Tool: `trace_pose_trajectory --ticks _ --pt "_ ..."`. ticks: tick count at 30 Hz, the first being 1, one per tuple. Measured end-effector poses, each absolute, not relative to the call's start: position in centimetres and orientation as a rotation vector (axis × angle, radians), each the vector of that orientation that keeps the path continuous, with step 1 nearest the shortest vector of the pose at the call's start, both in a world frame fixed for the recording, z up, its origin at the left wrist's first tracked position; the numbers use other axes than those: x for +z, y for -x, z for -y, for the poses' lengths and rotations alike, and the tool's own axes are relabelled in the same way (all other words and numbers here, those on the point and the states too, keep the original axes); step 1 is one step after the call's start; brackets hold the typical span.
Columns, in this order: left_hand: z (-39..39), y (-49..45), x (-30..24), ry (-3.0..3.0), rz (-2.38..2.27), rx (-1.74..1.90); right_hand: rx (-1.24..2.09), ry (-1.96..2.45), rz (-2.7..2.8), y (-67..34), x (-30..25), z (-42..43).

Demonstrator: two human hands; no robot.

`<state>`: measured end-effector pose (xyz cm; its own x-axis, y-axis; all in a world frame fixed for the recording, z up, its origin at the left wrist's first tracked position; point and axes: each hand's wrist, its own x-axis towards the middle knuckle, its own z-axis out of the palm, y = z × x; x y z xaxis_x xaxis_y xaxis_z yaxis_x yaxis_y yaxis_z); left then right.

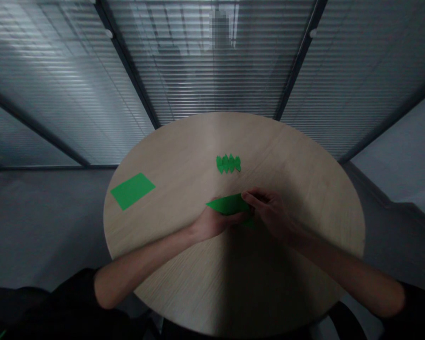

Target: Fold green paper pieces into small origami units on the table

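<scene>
A folded green paper piece (229,204) with a pointed left tip is held just above the round wooden table (184,141), near its middle. My left hand (212,222) grips it from below, fingers curled under the paper. My right hand (269,210) pinches its right end, fingers closed on the fold. Beyond my hands lies a small cluster of several folded green paper pieces (228,163) in a row.
A flat green paper sheet (132,190) lies near the table's left edge. Glass walls with closed blinds (212,71) stand behind the table. Grey floor surrounds the table on both sides.
</scene>
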<state>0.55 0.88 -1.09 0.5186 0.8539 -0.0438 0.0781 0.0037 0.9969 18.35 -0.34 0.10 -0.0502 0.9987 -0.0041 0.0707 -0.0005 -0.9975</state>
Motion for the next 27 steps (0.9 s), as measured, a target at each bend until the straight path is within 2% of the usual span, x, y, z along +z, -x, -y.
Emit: trace_pose_trajectory --ticks 13,18,27 --pt "-0.7 -0.6 -1.7 -1.585 -0.646 0.632 1.21 1.239 1.25 -18.4 0.7 0.4" --pt "-0.5 -0.5 -1.6 -1.638 -0.648 0.458 1.179 1.265 1.207 -18.5 0.6 0.2" --pt "-0.5 -0.6 -0.8 -1.47 -0.729 0.555 1.21 1.238 1.238 -18.3 0.5 0.3"
